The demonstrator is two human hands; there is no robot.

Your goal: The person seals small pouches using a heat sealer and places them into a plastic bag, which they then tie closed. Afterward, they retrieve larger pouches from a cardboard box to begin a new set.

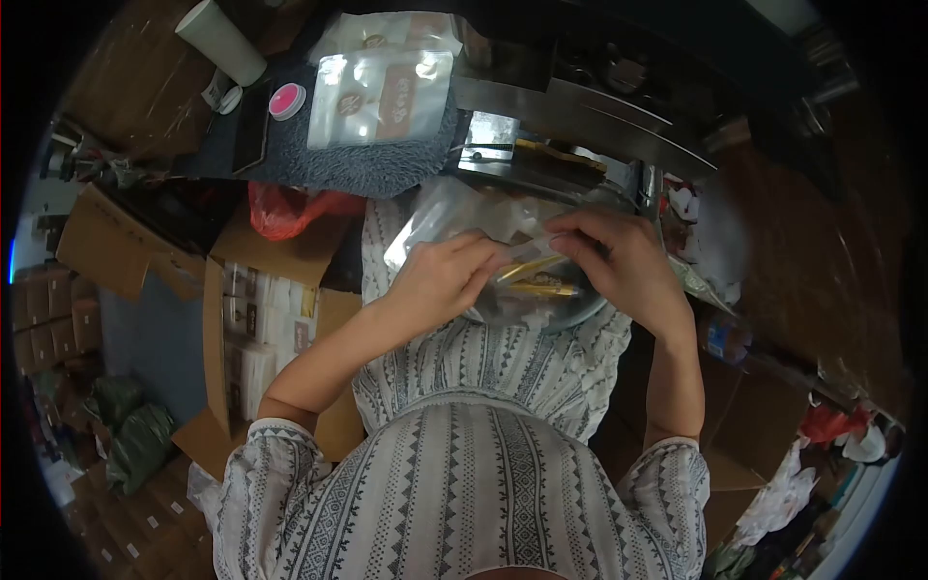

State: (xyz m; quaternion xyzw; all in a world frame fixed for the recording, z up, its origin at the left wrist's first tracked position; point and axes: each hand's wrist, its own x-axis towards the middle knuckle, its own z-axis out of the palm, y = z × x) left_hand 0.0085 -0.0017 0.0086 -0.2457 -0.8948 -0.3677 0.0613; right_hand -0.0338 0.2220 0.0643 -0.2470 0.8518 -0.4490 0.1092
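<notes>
My left hand (440,277) is closed in a pinch on the near edge of a clear plastic pouch (527,217) with a small brown patch. My right hand (623,263) pinches the same pouch from the other side, thumb and fingertips together. Below both hands, a round basin (570,319) rests on my lap. Gold-coloured packets (541,289) lie in it among clear plastic. A shiny plastic bag (418,224) leans out at the basin's left. Exactly where the pouch ends and the other plastic begins is hard to make out.
Ahead, a grey fluffy cloth (377,169) carries silvery printed pouches (382,97). Beside them are a pink round tin (287,101) and a white cup (220,43). An open carton (215,338) of packets stands left, under a red plastic bag (290,208). A machine (599,111) sits beyond the basin.
</notes>
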